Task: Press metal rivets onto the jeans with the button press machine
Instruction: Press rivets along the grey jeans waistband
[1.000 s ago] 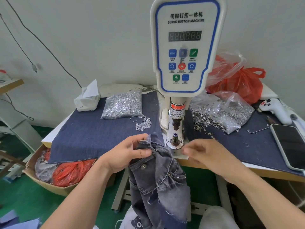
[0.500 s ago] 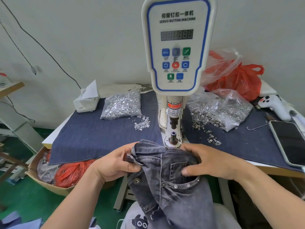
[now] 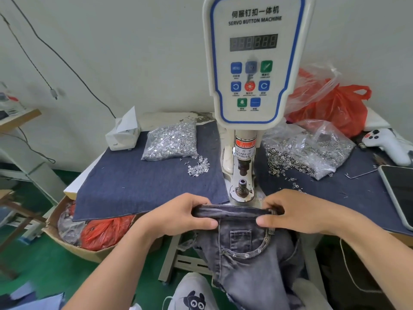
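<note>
Grey washed jeans hang off the table's front edge, waistband up, with small rivets along the front pocket seam. My left hand pinches the waistband's left end and my right hand pinches its right end, stretching it flat just in front of the servo button machine. The machine's lower die stands bare under the punch, a short way behind the waistband. A clear bag of silver rivet pins lies left of the machine, with a small loose pile. A bag of ring caps lies at right.
Dark denim cloth covers the table. A tissue box sits at back left, a red plastic bag at back right, a white controller and a phone at far right. A cardboard box with red bags stands on the green floor.
Both hands turned and spread the jeans: from a bunched grip near the die, they now hold the waistband stretched flat between them, pocket facing up, slightly nearer me.
</note>
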The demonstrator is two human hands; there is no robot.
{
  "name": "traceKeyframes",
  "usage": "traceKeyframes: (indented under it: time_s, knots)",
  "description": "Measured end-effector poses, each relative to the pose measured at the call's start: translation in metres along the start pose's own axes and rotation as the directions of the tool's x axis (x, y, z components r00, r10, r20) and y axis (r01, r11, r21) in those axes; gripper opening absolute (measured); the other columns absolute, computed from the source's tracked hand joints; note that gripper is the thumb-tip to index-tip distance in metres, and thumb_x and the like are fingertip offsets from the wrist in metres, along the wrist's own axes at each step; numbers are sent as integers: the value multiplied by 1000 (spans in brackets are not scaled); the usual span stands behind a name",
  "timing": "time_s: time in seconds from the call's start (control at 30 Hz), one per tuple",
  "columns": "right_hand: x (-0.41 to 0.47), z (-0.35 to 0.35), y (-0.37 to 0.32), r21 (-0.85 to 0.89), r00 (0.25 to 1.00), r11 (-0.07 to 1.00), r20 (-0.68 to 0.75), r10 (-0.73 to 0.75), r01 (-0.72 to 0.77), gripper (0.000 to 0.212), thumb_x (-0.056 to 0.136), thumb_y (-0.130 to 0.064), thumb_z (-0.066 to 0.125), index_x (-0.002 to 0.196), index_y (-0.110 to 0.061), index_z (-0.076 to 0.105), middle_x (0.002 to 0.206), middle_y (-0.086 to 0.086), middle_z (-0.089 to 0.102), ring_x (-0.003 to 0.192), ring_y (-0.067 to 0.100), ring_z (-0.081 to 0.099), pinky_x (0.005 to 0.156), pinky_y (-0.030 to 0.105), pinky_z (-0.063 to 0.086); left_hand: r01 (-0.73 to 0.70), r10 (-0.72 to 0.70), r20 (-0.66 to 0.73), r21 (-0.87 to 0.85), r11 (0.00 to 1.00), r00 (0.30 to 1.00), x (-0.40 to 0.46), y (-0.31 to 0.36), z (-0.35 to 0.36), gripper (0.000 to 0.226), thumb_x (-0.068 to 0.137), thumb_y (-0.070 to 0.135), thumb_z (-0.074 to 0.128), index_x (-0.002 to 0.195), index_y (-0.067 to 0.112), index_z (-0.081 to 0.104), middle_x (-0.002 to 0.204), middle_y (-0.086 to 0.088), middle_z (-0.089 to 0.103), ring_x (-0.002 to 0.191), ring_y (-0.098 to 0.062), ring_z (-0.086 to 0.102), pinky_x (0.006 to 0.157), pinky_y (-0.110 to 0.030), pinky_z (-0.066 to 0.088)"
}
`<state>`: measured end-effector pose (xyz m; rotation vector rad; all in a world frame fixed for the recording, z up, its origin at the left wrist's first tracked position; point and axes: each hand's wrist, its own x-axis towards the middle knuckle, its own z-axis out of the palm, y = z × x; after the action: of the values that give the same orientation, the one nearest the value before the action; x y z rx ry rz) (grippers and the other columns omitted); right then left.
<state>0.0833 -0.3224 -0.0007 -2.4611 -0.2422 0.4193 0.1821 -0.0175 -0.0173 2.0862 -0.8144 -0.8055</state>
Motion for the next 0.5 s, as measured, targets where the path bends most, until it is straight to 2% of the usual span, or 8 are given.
traceKeyframes:
  time_s: [0.07, 0.1, 0.13, 0.2, 0.23, 0.3, 0.4, 0.5]
  knots:
    - [-2, 2, 7, 83, 1000, 996, -16, -20, 21, 47, 94, -55, 65, 71, -16, 50, 63, -11, 40, 59, 5, 35, 59, 24, 29, -65, 65, -100, 5, 998, 993, 5, -1, -2, 19, 94, 54, 73, 103, 38, 75, 100, 13, 78, 90, -4, 73, 77, -16, 54]
    - [-3, 2, 10, 147, 1000, 989, -28, -11, 15, 48, 95, -54, 64, 69, -17, 47, 64, -8, 37, 60, 8, 34, 59, 25, 28, -82, 78, -251, -7, 997, 965, 10, -2, -4, 16, 96, 53, 71, 102, 40, 75, 98, 13, 78, 88, -4, 74, 77, -20, 56]
    - [-3, 1, 13, 215, 999, 977, -46, 10, 0, 49, 94, -53, 64, 68, -17, 44, 66, -5, 35, 62, 12, 33, 61, 28, 27, -62, 52, -441, -7, 998, 896, 16, -4, -9, 9, 97, 48, 70, 98, 40, 75, 92, 13, 77, 83, -5, 73, 76, -26, 57]
    - [-3, 1, 15, 309, 995, 951, -80, 56, -29, 51, 93, -49, 65, 69, -13, 39, 69, 2, 32, 65, 19, 30, 65, 36, 25, 135, -24, -734, 93, 986, 678, 30, -9, -19, 7, 97, 33, 70, 92, 37, 71, 81, 16, 72, 80, -7, 69, 80, -33, 56]
    - [-1, 3, 15, 314, 994, 949, -87, 68, -38, 51, 94, -46, 65, 68, -13, 37, 68, 3, 31, 64, 19, 28, 65, 37, 24, 251, -53, -776, 138, 958, 628, 36, -11, -21, 5, 96, 30, 71, 94, 35, 71, 82, 18, 69, 85, -9, 68, 83, -33, 54]
    - [0, 5, 13, 293, 994, 955, -87, 68, -40, 48, 95, -38, 67, 63, -19, 36, 62, -2, 31, 60, 15, 28, 62, 33, 24, 366, -94, -777, 183, 912, 622, 46, -12, -17, 8, 96, 33, 71, 103, 30, 74, 90, 17, 71, 95, -14, 69, 85, -31, 50]
    - [-1, 6, 12, 322, 995, 946, -82, 63, -34, 48, 95, -29, 69, 61, -21, 37, 59, -3, 33, 59, 14, 30, 61, 33, 26, 427, -105, -804, 196, 883, 586, 57, -9, -11, 11, 96, 40, 71, 103, 33, 76, 102, 11, 76, 102, -20, 69, 84, -35, 53]
    - [-2, 6, 11, 336, 995, 941, -80, 65, -34, 48, 94, -28, 70, 64, -15, 35, 62, 1, 32, 61, 16, 32, 64, 34, 27, 468, -104, -831, 201, 861, 547, 64, -5, -9, 13, 97, 43, 71, 99, 34, 80, 98, 8, 77, 100, -24, 71, 77, -36, 53]
